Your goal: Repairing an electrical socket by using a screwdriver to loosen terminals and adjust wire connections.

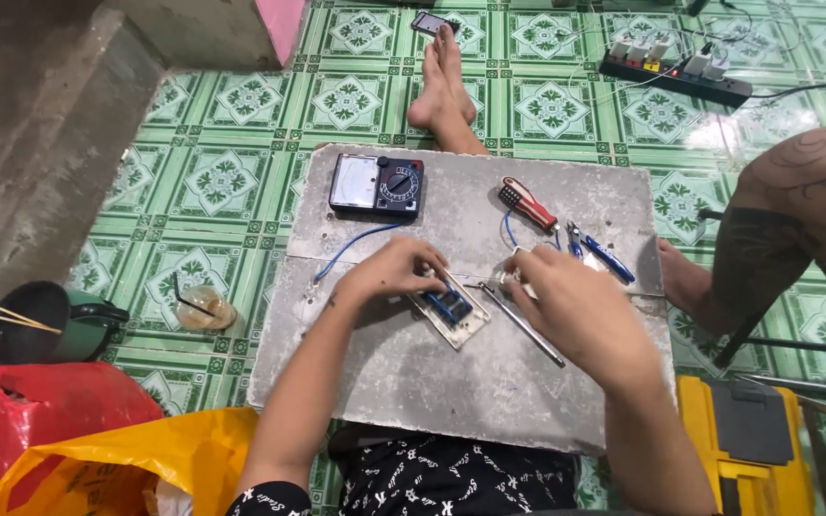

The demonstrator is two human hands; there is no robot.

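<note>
Near the middle of the grey slab that lies across our lap, our left hand curls over a small electrical switch plate, fingertips pressed down on its upper edge, pinning it flat. The plate lies face down, a blue module showing in its pale frame. Our right hand sits just beside the plate on its right, fingers drawn together around something small and white; we cannot tell exactly what it pinches, since the hand covers it. A thin metal rod lies slanting between the two hands, its upper end close to the plate.

A blue wire runs from under the left hand toward the slab's far edge, where an analog multimeter sits near the far left corner. Toward the far right corner lie a red-handled screwdriver and blue-handled pliers, both untouched.

By our judgement the work is midway: the plate is out and open on the slab, with wire at hand, yet nothing shows it closed up or tested.

Off the slab, on the green patterned floor, stand a plastic cup to the left, a power strip at the far right, and a yellow case at the near right. Another person's tattooed knee is at right.
</note>
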